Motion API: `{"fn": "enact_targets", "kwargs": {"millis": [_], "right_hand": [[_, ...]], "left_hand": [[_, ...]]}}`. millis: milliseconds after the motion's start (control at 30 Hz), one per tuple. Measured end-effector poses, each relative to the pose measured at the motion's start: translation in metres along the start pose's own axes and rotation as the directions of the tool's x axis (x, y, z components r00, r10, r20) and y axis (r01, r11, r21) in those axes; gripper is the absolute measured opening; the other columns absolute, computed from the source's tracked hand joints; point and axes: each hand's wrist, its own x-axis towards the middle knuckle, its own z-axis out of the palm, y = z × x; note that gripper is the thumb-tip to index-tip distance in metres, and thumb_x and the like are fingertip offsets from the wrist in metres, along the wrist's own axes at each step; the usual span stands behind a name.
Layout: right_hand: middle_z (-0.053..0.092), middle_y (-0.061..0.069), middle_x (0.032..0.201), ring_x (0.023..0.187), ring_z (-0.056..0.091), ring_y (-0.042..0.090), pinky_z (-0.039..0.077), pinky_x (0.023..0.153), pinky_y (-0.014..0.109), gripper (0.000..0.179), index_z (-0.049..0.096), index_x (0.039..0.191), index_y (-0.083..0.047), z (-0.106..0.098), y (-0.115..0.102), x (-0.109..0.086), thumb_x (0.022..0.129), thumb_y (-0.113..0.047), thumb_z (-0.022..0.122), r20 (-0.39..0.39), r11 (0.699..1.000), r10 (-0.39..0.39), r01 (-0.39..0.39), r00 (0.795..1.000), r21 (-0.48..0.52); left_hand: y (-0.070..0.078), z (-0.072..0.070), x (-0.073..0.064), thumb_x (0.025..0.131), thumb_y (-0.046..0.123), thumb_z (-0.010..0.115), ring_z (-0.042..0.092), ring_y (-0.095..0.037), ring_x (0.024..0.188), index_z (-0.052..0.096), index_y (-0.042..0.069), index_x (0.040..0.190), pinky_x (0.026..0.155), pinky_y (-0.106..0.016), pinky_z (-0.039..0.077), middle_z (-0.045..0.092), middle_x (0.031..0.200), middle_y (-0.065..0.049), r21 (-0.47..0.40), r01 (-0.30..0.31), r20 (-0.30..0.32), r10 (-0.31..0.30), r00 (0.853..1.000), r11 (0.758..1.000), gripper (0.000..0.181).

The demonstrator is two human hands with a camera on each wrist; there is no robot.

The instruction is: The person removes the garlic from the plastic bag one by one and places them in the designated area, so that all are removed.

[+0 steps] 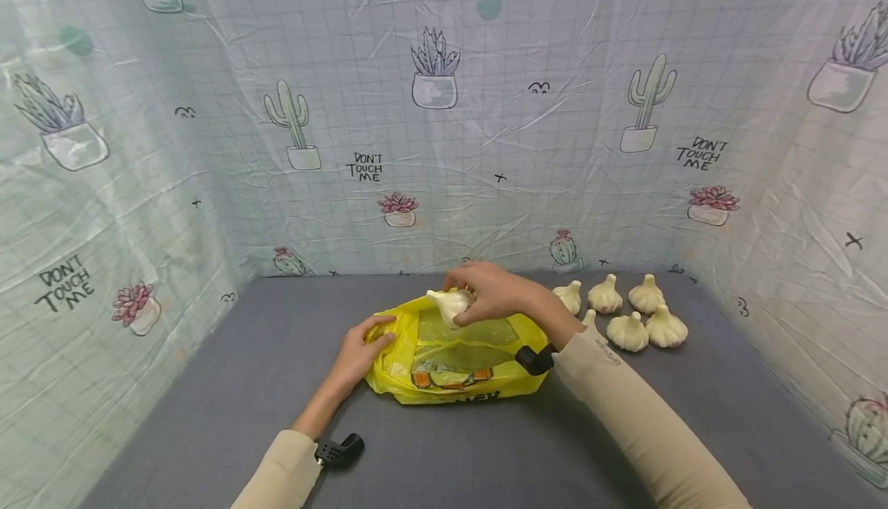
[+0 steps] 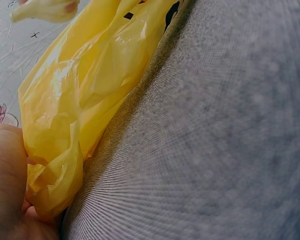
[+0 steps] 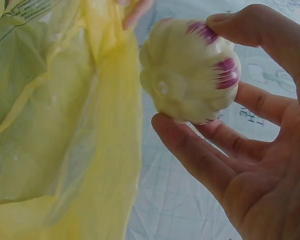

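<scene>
A yellow plastic bag [image 1: 395, 374] lies on the grey tabletop with its mouth spread open. At the bag's left edge, my left hand [image 1: 355, 355] grips the plastic; in the left wrist view its fingers are partly hidden behind a bunched corner. My right hand [image 1: 505, 293] holds a garlic bulb [image 1: 447, 305] over the far side of the bag's mouth. Seen from the right wrist, thumb and fingertips pinch this cream bulb [image 3: 185, 75], which has purple streaks, beside the bag's yellow wall [image 3: 115, 125].
Several more garlic bulbs [image 1: 647, 294] stand in a loose group to the right of the bag, one partly covered by the right forearm. A hanging sheet printed with cacti [image 1: 499, 208] encloses the grey table [image 1: 264, 370] at the back and both sides.
</scene>
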Motion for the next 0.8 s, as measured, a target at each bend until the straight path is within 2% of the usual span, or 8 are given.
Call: {"fn": "enact_targets", "kwargs": {"millis": [233, 500, 800], "right_hand": [[0.062, 0.011, 0.125, 0.112, 0.062, 0.025, 0.060, 0.084, 0.028, 0.045, 0.065, 0.130, -0.012, -0.005, 0.001, -0.015, 0.089, -0.026, 0.076, -0.065, 0.993, -0.005, 0.012, 0.998, 0.114], [0.068, 0.009, 0.128, 0.114, 0.066, 0.023, 0.060, 0.094, 0.034, 0.045, 0.061, 0.132, -0.013, -0.009, 0.002, -0.033, 0.091, -0.020, 0.076, -0.130, 0.985, -0.004, 0.027, 0.992, 0.171], [0.066, 0.010, 0.129, 0.117, 0.065, 0.027, 0.061, 0.093, 0.035, 0.046, 0.060, 0.130, -0.011, -0.010, 0.004, -0.056, 0.089, -0.019, 0.078, -0.205, 0.978, -0.031, 0.072, 0.978, 0.196]], "left_hand": [[0.000, 0.000, -0.001, 0.102, 0.023, 0.066, 0.040, -0.037, 0.151, 0.066, 0.015, 0.139, 0.122, -0.060, 0.033, 0.055, 0.153, -0.015, -0.005, -0.015, 0.001, 0.015, 1.000, 1.000, 0.037], [0.001, -0.001, 0.000, 0.103, 0.022, 0.065, 0.040, -0.037, 0.151, 0.066, 0.015, 0.139, 0.122, -0.060, 0.033, 0.055, 0.154, -0.015, 0.008, -0.007, 0.002, 0.007, 1.000, 1.000, 0.037], [0.001, 0.000, 0.000, 0.102, 0.021, 0.066, 0.042, -0.037, 0.150, 0.066, 0.015, 0.139, 0.122, -0.059, 0.033, 0.055, 0.153, -0.014, 0.005, -0.003, 0.005, 0.003, 1.000, 1.000, 0.037]]}}
